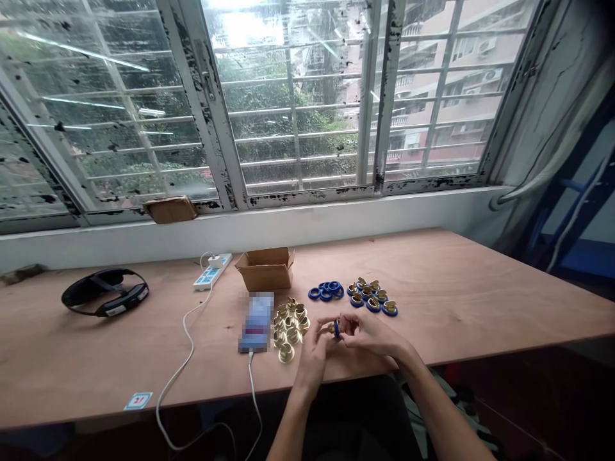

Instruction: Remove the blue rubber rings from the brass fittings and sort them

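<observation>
My left hand [317, 342] and my right hand [368, 333] meet above the table's front edge, fingers closed around one small gold metal fitting with a blue ring [337, 329] on it. Fingers partly cover the piece. Just left of my left hand lies a pile of bare gold flanged fittings [291, 326]. Beyond my hands is a small heap of loose blue rings [327, 290]. To its right, several gold fittings seated in blue rings [369, 296] stand in a cluster.
A phone [257, 322] with a white cable [250, 378] lies left of the gold pile. Behind it stands an open cardboard box [266, 269]. A power strip [213, 271] and a black headset [108, 292] are farther left on the wooden table [480, 288].
</observation>
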`<state>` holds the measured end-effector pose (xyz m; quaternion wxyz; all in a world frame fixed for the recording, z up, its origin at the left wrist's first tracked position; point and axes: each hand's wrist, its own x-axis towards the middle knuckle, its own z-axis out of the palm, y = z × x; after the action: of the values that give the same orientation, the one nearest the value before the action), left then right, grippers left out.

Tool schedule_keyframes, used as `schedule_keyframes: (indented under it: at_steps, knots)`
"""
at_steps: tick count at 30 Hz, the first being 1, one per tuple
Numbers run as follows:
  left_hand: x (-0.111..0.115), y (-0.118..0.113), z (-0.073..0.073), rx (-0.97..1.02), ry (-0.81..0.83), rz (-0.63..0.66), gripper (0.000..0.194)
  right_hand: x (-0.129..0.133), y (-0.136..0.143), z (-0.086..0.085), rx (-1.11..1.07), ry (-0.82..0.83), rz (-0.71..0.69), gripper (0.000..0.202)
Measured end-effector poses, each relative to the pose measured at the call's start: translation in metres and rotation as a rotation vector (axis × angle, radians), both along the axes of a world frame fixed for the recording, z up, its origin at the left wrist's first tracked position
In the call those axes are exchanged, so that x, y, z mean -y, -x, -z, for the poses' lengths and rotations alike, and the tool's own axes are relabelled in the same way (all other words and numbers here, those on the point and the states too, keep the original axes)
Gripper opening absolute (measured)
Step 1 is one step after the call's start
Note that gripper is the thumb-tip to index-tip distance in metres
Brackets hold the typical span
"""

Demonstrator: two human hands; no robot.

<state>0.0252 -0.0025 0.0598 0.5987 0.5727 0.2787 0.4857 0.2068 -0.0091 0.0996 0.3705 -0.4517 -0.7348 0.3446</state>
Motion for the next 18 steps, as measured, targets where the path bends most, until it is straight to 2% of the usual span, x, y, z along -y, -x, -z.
schedule_keyframes:
  at_steps: [2,6,12,15,18]
  knots:
    - [-0.003,0.002,-0.001,0.005,0.022,-0.009,0.031,0.003,-0.001,-0.003,0.011,0.004,-0.017,0.004]
    - [-0.005,0.000,0.001,-0.076,-0.065,-0.052,0.034,0.007,0.003,-0.008,0.060,0.000,-0.026,0.010]
    - [0.002,-0.007,0.003,-0.181,-0.119,-0.083,0.033,0.010,0.005,0.001,0.175,-0.029,-0.015,0.009]
    - [0.005,-0.008,0.001,-0.218,-0.172,-0.053,0.035,0.013,-0.001,0.004,0.189,-0.016,-0.001,0.009]
    - [0.004,-0.009,-0.001,-0.184,-0.141,-0.002,0.030,0.016,-0.009,0.000,0.162,0.005,-0.001,0.010]
